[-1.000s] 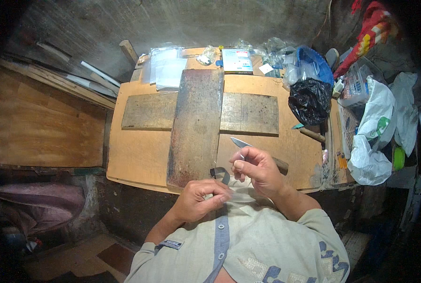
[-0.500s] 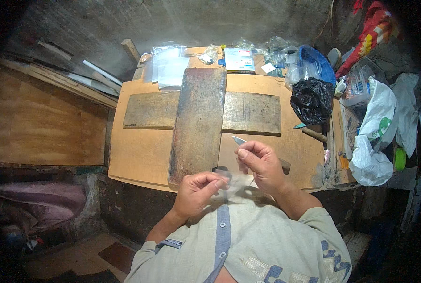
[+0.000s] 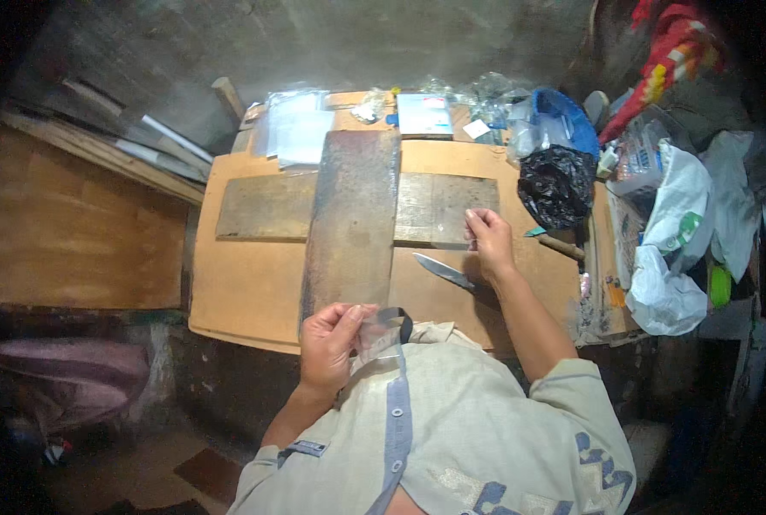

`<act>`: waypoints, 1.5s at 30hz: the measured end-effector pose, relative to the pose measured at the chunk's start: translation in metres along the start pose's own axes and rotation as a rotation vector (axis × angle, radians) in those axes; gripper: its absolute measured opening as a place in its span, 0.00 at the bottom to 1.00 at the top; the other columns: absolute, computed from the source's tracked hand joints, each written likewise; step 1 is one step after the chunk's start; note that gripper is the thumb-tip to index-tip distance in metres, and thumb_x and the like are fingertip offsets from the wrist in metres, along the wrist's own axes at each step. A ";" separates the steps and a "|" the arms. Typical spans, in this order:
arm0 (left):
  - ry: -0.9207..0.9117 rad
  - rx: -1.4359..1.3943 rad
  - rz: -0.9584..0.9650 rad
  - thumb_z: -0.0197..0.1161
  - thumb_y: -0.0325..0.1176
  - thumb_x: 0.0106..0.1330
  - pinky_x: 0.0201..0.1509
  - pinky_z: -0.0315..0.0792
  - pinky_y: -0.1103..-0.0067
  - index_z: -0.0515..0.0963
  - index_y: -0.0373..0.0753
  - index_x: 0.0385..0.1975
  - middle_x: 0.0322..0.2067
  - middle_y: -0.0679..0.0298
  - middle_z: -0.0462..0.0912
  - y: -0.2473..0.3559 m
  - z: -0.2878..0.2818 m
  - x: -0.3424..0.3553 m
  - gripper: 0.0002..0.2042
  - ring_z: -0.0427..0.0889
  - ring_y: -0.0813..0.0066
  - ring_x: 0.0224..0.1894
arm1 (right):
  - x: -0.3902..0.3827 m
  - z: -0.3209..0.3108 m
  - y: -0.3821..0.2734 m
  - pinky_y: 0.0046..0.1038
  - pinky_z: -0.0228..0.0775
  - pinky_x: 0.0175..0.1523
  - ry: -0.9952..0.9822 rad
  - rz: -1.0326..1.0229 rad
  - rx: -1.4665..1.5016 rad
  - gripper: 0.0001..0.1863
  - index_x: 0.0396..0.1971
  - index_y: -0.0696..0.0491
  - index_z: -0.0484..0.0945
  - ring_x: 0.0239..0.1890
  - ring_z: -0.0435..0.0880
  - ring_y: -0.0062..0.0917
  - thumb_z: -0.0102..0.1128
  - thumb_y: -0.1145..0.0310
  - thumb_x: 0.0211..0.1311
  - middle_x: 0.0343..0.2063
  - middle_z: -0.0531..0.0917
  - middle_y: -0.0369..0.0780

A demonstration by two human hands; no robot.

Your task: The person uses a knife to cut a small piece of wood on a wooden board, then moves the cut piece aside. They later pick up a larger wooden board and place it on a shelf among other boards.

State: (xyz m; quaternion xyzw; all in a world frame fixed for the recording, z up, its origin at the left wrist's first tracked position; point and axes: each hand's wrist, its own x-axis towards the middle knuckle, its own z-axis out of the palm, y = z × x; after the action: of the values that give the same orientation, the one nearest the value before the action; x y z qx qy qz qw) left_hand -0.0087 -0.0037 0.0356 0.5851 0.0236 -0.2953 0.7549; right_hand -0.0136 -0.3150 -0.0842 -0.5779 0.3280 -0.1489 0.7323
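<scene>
My left hand (image 3: 327, 339), in front of my shirt at the table's near edge, pinches a small clear plastic sheet (image 3: 374, 342) between thumb and fingers. A black curved band (image 3: 398, 321) shows beside the sheet; what it belongs to is unclear. My right hand (image 3: 491, 239) is raised over the right part of the table with thumb and fingertips pressed together. Whether anything thin is in that pinch, I cannot make out. Below it a knife (image 3: 445, 271) lies on the table, blade toward the left, its handle partly hidden by my right forearm.
A long worn board (image 3: 350, 215) lies across another plank (image 3: 267, 208) on the wooden table (image 3: 250, 287). Clear plastic sheets (image 3: 301, 133) and a flat packet (image 3: 424, 116) are at the back. A black bag (image 3: 557, 184), blue basin (image 3: 572, 120) and wooden-handled tool (image 3: 561, 248) sit right.
My right hand has moved away from my left, forward and slightly right, uncovering more of the knife. My left hand stays near my shirt, with the plastic sheet now plainly visible.
</scene>
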 end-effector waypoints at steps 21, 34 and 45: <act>0.101 -0.106 0.023 0.59 0.31 0.74 0.25 0.76 0.84 0.79 0.36 0.34 0.37 0.56 0.88 -0.018 -0.024 0.007 0.07 0.87 0.74 0.29 | -0.008 -0.166 0.046 0.46 0.61 0.65 0.615 -0.237 -1.329 0.20 0.56 0.51 0.77 0.64 0.69 0.42 0.50 0.75 0.64 0.56 0.77 0.44; 0.123 -0.053 0.053 0.61 0.31 0.73 0.27 0.74 0.84 0.81 0.35 0.35 0.35 0.59 0.88 -0.014 -0.024 0.001 0.07 0.87 0.75 0.30 | 0.004 -0.200 0.032 0.46 0.65 0.59 0.428 -0.231 -1.678 0.12 0.46 0.51 0.77 0.58 0.72 0.41 0.61 0.70 0.62 0.50 0.77 0.42; 0.094 -0.044 0.062 0.61 0.32 0.73 0.26 0.75 0.84 0.81 0.35 0.36 0.36 0.59 0.88 -0.015 -0.038 -0.012 0.07 0.86 0.77 0.29 | -0.056 -0.145 0.002 0.41 0.68 0.48 0.481 -0.462 -1.016 0.17 0.57 0.58 0.66 0.46 0.79 0.40 0.51 0.71 0.72 0.42 0.77 0.48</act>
State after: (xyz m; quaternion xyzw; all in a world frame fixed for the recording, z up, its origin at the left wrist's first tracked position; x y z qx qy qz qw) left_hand -0.0142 0.0337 0.0151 0.5822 0.0472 -0.2431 0.7744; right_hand -0.1497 -0.3893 -0.0854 -0.8616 0.3803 -0.2551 0.2190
